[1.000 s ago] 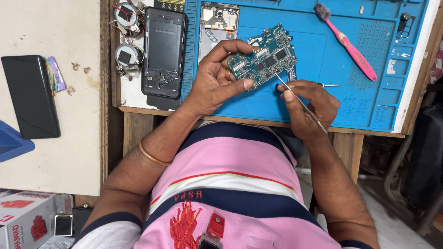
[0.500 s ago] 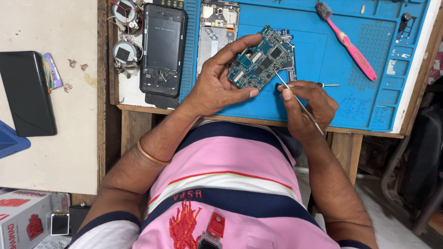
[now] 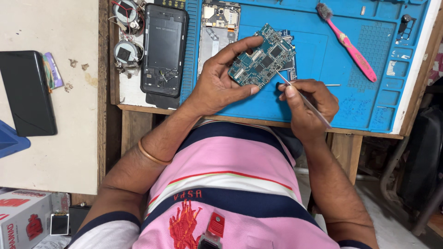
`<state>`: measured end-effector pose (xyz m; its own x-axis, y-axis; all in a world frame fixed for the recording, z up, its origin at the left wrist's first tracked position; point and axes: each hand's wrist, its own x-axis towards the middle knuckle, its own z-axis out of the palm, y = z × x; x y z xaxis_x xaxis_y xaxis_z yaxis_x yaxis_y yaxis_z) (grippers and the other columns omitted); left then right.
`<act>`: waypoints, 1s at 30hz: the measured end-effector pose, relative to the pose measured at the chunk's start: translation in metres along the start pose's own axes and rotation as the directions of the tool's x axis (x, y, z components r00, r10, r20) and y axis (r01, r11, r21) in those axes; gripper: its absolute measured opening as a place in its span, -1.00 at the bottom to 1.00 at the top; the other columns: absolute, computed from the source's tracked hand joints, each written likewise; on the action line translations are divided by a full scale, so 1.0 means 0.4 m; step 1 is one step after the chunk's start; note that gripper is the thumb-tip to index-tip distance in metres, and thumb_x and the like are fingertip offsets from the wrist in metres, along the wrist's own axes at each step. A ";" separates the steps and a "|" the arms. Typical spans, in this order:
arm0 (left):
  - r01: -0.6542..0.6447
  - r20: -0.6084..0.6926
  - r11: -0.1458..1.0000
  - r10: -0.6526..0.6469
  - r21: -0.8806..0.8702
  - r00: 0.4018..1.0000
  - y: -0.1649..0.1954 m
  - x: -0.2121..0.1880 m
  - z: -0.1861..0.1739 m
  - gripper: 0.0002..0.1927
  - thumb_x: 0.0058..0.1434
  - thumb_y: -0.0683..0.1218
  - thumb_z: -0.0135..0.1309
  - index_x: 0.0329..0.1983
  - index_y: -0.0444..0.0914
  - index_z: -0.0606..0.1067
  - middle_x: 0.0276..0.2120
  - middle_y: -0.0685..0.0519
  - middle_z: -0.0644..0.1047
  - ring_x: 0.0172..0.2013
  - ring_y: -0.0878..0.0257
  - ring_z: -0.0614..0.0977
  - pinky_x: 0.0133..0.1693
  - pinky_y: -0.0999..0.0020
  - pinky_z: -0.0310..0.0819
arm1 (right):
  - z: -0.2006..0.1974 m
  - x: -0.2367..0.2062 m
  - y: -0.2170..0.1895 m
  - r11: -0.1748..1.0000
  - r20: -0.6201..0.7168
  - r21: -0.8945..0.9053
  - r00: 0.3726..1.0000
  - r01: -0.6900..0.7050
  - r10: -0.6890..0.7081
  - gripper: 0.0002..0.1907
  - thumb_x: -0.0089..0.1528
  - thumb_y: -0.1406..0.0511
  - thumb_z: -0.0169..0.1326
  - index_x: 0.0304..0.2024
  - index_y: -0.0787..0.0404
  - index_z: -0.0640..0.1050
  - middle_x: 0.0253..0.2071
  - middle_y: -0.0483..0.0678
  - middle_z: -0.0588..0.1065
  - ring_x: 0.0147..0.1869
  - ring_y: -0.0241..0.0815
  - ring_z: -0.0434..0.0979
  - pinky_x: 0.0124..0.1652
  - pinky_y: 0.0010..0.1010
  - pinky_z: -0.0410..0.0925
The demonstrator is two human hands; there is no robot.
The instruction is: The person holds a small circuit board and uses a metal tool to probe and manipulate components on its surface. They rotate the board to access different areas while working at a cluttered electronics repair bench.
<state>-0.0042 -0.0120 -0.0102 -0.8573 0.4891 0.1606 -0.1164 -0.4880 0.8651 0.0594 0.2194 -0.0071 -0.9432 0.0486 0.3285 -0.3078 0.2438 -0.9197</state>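
**Circuit board held over the mat, thin probe at its edge**

The left hand (image 3: 217,85) grips a small blue-green printed circuit board (image 3: 261,62) near the upper middle of the frame, fingers closed along its upper left edge and the thumb pressed under its lower edge, so the board is lifted and tilted above the blue silicone repair mat (image 3: 323,55). The right hand (image 3: 308,103), just right of and below the board, is closed around a thin silver metal probe (image 3: 302,99), pinched like a pen, with its tip touching or almost touching the board's lower right edge.

The board rests only on fingertips, so a hard push from the probe could twist it out of the grip and drop it onto the mat. A slip of the sharp tip across the surface could scratch tracks or knock off small parts.

To the left on the table (image 3: 138,103) lies a black phone back frame (image 3: 164,50); a second opened phone body (image 3: 218,27) lies at the top middle, and a pink toothbrush (image 3: 353,48) at the upper right.
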 end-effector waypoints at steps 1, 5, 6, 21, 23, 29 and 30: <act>0.004 0.001 1.000 -0.004 0.012 1.000 0.000 0.001 0.002 -0.20 0.28 -0.45 0.23 0.54 -0.29 0.22 0.42 -0.06 0.26 0.38 0.20 0.41 0.35 0.31 0.55 | 0.002 -0.002 -0.003 0.997 0.002 -0.067 1.000 0.025 -0.025 -0.90 0.44 0.44 0.16 -0.04 0.40 0.54 -0.19 0.17 0.61 -0.22 -0.20 0.68 -0.23 -0.48 0.52; 0.034 -0.003 0.998 -0.034 0.046 0.999 0.001 0.002 0.003 -0.22 0.27 -0.45 0.22 0.51 -0.29 0.24 0.49 -0.07 0.25 0.43 0.15 0.39 0.32 0.34 0.61 | 0.007 -0.008 -0.006 0.994 -0.028 0.099 0.998 -0.044 0.047 -0.84 0.43 0.46 0.16 0.05 0.41 0.52 -0.13 0.13 0.60 -0.11 -0.21 0.68 -0.19 -0.51 0.56; 0.041 -0.004 0.998 -0.041 0.051 0.999 0.002 0.004 0.002 -0.23 0.27 -0.45 0.22 0.51 -0.29 0.24 0.49 -0.08 0.25 0.45 0.13 0.39 0.31 0.34 0.62 | 0.004 -0.005 -0.005 0.990 -0.009 0.119 0.997 -0.079 0.081 -0.86 0.43 0.46 0.16 0.02 0.40 0.54 -0.16 0.12 0.61 -0.18 -0.24 0.67 -0.22 -0.52 0.55; 0.029 -0.046 0.979 -0.020 0.202 0.999 0.012 0.004 0.014 -0.22 0.28 -0.43 0.22 0.51 -0.26 0.22 0.51 -0.08 0.25 0.33 0.24 0.50 -0.07 0.60 0.67 | 0.017 0.008 -0.029 0.992 0.026 -0.092 0.996 0.090 -0.088 -0.83 0.47 0.48 0.04 0.08 0.41 0.39 -0.01 0.14 0.61 0.00 -0.14 0.70 -0.03 -0.41 0.58; 0.026 -0.043 0.977 -0.017 0.212 0.999 0.011 0.003 0.015 -0.22 0.28 -0.41 0.24 0.51 -0.25 0.23 0.51 -0.08 0.25 0.34 0.26 0.48 -0.07 0.61 0.67 | 0.020 0.007 -0.026 0.983 0.020 -0.134 0.992 0.126 -0.124 -0.87 0.47 0.50 0.07 0.04 0.40 0.42 -0.02 0.16 0.61 0.00 -0.12 0.71 -0.03 -0.41 0.59; -0.005 0.000 0.976 0.005 0.216 1.000 0.002 0.004 0.013 -0.24 0.33 -0.37 0.25 0.52 -0.23 0.22 0.52 -0.08 0.24 0.41 0.24 0.44 0.05 0.55 0.73 | 0.022 -0.001 -0.026 0.944 0.045 -0.264 0.980 0.198 -0.193 -0.86 0.42 0.53 0.12 -0.01 0.39 0.45 -0.09 0.15 0.63 -0.02 -0.09 0.72 -0.08 -0.43 0.58; -0.017 0.006 0.972 0.016 0.234 1.000 0.002 0.004 0.012 -0.24 0.33 -0.37 0.26 0.52 -0.23 0.22 0.52 -0.08 0.24 0.43 0.24 0.41 0.04 0.55 0.74 | 0.023 0.000 -0.025 0.939 0.044 -0.276 0.978 0.206 -0.202 -0.86 0.42 0.53 0.13 -0.01 0.39 0.45 -0.09 0.14 0.63 -0.03 -0.09 0.72 -0.09 -0.44 0.57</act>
<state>-0.0031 -0.0082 -0.0072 -0.8563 0.4852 0.1772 0.0188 -0.3137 0.9493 0.0614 0.2079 0.0002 -0.8664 -0.0444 0.4974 -0.4488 0.5060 -0.7366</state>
